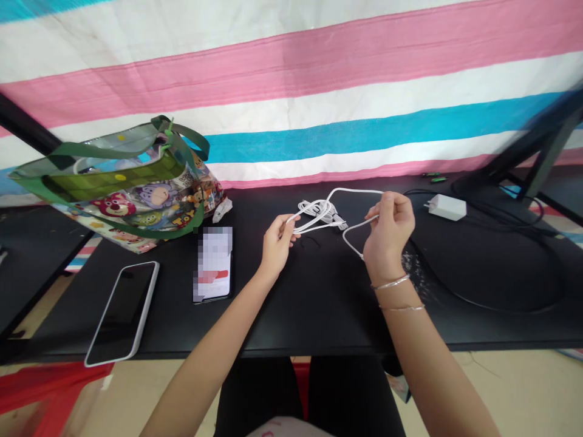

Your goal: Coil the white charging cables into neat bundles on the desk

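Note:
A white charging cable (356, 190) runs between my two hands above the black table. My left hand (276, 241) pinches several loops of it between thumb and fingers. Closed around another stretch is my right hand (390, 227), which wears two thin bracelets at the wrist. From the right hand a loose length curves down to the left, its end partly hidden behind the hand. Just beyond the left hand, a second bundle of white cable (314, 209) appears to lie on the table; where it parts from the held loops I cannot tell.
A white charger plug (447, 207) and a thin black cable (492, 306) lie at right. On the left are a phone with a lit screen (214, 261), a white-edged phone (122, 312) at the front edge, and a green-trimmed cartoon bag (136, 200). Striped sheeting (291, 109) hangs behind.

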{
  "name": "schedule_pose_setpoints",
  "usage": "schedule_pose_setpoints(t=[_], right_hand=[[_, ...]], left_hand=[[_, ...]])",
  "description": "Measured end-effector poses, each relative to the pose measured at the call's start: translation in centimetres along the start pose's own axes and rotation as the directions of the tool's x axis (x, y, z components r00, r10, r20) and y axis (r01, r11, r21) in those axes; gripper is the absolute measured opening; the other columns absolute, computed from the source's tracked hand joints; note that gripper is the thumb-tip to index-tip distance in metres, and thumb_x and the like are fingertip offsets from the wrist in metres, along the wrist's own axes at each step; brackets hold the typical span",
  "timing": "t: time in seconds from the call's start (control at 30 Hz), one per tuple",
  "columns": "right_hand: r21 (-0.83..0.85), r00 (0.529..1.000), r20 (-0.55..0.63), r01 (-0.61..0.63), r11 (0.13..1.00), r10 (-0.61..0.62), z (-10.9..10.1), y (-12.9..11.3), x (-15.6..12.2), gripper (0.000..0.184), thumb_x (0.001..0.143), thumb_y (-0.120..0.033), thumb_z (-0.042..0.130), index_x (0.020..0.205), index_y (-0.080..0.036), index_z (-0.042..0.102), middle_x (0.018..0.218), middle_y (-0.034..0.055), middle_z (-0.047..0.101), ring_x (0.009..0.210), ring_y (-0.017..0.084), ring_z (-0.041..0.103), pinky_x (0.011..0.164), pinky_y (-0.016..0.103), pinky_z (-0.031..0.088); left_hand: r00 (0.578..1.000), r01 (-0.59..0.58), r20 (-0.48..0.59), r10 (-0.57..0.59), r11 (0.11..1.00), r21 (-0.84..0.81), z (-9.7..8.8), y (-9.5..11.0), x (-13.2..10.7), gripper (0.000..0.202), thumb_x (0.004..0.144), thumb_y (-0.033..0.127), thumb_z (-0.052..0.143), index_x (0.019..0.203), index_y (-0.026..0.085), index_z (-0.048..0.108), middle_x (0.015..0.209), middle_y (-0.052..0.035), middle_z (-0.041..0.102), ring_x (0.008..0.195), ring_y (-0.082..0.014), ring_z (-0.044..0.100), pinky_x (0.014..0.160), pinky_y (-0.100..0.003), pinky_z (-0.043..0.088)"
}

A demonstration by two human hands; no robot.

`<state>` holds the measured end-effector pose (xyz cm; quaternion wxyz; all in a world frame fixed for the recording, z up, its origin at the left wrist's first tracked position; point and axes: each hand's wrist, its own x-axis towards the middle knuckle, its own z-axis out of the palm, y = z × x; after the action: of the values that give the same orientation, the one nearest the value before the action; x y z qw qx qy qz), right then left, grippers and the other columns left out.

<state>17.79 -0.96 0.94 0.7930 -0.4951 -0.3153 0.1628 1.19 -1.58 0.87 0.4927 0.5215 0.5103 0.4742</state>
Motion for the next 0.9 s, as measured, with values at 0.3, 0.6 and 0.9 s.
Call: schedule_pose_setpoints(t=[0.3, 0.6, 0.9], right_hand=[[-0.102, 0.963, 0.191, 0.215, 0.971, -0.193, 0.5, -1.1, -1.1, 0.027, 0.080, -0.046, 0.060, 0.072, -0.021, 0.052, 0.058, -0.0061, 0.045, 0.049, 0.008, 0.045, 0.047, 0.022, 0.038], [-0.237, 0.823, 0.486, 0.448, 0.862, -0.294, 0.1, -2.4, -2.4, 0.017, 0.081, -0.032, 0.061, 0.069, -0.020, 0.064, 0.065, 0.0000, 0.065, 0.052, 0.011, 0.052, 0.047, 0.023, 0.039], [-0.401, 0.785, 0.583, 0.502, 0.766, -0.210, 0.4, -2.3, -3.0, 0.022, 0.080, -0.035, 0.058, 0.063, -0.023, 0.063, 0.046, -0.0041, 0.049, 0.044, 0.010, 0.044, 0.048, 0.023, 0.034]], left_hand=[[0.996, -0.087, 0.030, 0.084, 0.991, 0.105, -0.1, 0.0, 0.1, 0.015, 0.087, 0.021, 0.050, 0.089, 0.018, 0.064, 0.098, -0.0029, 0.072, 0.061, -0.0076, 0.061, 0.056, -0.018, 0.045], [0.991, -0.048, -0.093, 0.093, 0.916, 0.399, -0.8, 0.8, 0.0, 0.018, 0.086, 0.023, 0.051, 0.094, 0.023, 0.068, 0.062, 0.0043, 0.065, 0.066, -0.0127, 0.061, 0.065, -0.022, 0.040], [0.962, -0.008, -0.233, 0.144, 0.864, 0.503, -1.5, 1.6, 0.0, 0.017, 0.086, 0.026, 0.053, 0.092, 0.026, 0.069, 0.062, 0.0044, 0.066, 0.066, -0.0142, 0.060, 0.060, -0.021, 0.034]])
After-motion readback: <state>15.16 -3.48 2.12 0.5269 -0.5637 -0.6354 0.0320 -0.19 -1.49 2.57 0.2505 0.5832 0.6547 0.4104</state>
